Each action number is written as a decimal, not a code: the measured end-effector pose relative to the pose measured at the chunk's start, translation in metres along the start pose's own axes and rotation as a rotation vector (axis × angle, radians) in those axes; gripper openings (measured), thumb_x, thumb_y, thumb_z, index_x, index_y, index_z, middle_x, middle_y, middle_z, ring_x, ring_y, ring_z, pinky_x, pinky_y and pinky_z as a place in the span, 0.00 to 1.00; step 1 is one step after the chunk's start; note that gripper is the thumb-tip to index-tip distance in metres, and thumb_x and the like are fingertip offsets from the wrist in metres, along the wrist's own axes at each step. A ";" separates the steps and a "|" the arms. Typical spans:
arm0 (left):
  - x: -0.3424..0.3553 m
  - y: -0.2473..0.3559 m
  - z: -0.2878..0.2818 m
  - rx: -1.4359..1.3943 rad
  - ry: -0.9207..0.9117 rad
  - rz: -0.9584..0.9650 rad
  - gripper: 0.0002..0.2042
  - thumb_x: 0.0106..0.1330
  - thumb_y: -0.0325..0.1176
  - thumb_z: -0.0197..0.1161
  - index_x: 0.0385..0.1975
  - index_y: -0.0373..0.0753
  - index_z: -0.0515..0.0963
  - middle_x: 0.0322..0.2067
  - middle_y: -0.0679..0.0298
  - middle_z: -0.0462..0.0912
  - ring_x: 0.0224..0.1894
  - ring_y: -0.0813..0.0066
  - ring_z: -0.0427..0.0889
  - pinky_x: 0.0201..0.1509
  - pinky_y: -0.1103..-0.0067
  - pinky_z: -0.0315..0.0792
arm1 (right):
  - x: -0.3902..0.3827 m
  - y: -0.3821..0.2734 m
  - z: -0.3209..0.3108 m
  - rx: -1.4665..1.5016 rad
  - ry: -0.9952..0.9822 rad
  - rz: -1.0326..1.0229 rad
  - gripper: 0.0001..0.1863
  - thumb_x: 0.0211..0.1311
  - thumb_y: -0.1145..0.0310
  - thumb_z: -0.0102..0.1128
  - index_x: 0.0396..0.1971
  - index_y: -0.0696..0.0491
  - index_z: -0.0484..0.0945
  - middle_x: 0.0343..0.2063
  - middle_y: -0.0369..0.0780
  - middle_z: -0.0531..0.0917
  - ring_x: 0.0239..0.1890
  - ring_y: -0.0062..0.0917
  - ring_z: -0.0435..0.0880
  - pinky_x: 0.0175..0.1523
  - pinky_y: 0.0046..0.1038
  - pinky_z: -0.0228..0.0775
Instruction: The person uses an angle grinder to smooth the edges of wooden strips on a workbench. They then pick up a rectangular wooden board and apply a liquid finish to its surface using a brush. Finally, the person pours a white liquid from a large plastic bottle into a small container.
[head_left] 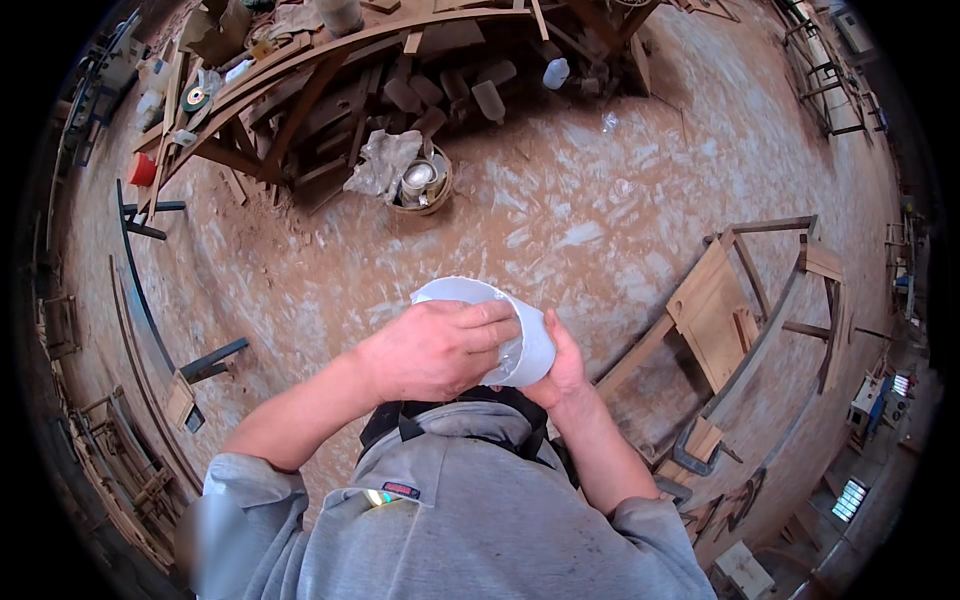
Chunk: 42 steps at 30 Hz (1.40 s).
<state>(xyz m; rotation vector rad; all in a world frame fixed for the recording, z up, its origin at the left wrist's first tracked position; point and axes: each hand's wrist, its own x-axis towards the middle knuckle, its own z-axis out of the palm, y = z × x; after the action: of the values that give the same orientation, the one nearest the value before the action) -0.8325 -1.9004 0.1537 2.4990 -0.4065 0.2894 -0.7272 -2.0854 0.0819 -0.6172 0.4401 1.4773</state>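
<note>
White tub (536, 350) tilted just off ctr of view, twd 5 o'clock. R hand (562, 368) grasps its wall at 4 o'clock, thumb up along side. L hand (436, 345), forearm twd 8 o'clock, fingers bent at tub's mouth; can't tell if gripping.

Soft, even light | dim outer rim | fisheye-bent edges | lower-left blur

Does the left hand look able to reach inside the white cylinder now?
Probably yes: the left hand is at the open end of the white cylinder, no lid shows, and the right hand supports its outer wall.
</note>
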 end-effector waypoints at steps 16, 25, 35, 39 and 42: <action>0.017 0.000 -0.004 -0.298 -0.085 -0.038 0.06 0.53 0.29 0.62 0.23 0.35 0.74 0.27 0.57 0.75 0.34 0.56 0.77 0.38 0.68 0.73 | 0.000 -0.010 -0.008 -0.098 -0.062 -0.206 0.23 0.67 0.55 0.54 0.56 0.52 0.68 0.51 0.41 0.77 0.54 0.31 0.76 0.60 0.38 0.70; 0.024 -0.013 -0.005 -0.613 -0.275 -0.266 0.09 0.60 0.35 0.59 0.33 0.35 0.78 0.30 0.49 0.80 0.34 0.50 0.80 0.38 0.66 0.74 | 0.001 -0.018 0.003 -0.209 -0.064 -0.089 0.19 0.71 0.55 0.48 0.55 0.50 0.65 0.44 0.40 0.77 0.41 0.29 0.80 0.39 0.34 0.78; 0.018 -0.012 -0.009 -0.456 -0.606 -0.437 0.14 0.56 0.38 0.63 0.37 0.36 0.79 0.31 0.50 0.81 0.34 0.55 0.82 0.39 0.69 0.75 | 0.007 -0.005 0.004 -0.314 -0.005 -0.119 0.16 0.71 0.53 0.48 0.49 0.46 0.66 0.37 0.39 0.77 0.29 0.28 0.81 0.17 0.33 0.71; 0.017 0.008 -0.026 -0.437 -0.519 -0.642 0.17 0.58 0.41 0.65 0.40 0.35 0.78 0.34 0.51 0.82 0.35 0.58 0.82 0.41 0.70 0.75 | 0.008 -0.010 0.010 -0.328 0.021 -0.089 0.18 0.71 0.51 0.48 0.51 0.47 0.66 0.36 0.39 0.78 0.29 0.27 0.82 0.16 0.31 0.70; 0.012 0.012 -0.023 -0.445 -0.390 -0.716 0.19 0.61 0.43 0.64 0.42 0.33 0.77 0.34 0.49 0.82 0.37 0.57 0.83 0.42 0.70 0.76 | 0.006 -0.021 0.012 -0.294 -0.076 0.049 0.22 0.72 0.50 0.45 0.57 0.48 0.66 0.41 0.40 0.79 0.37 0.30 0.82 0.26 0.38 0.75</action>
<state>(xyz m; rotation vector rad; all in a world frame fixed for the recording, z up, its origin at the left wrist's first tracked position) -0.8284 -1.8991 0.1820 2.0784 0.2677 -0.5211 -0.7072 -2.0726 0.0900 -0.7830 0.1807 1.6209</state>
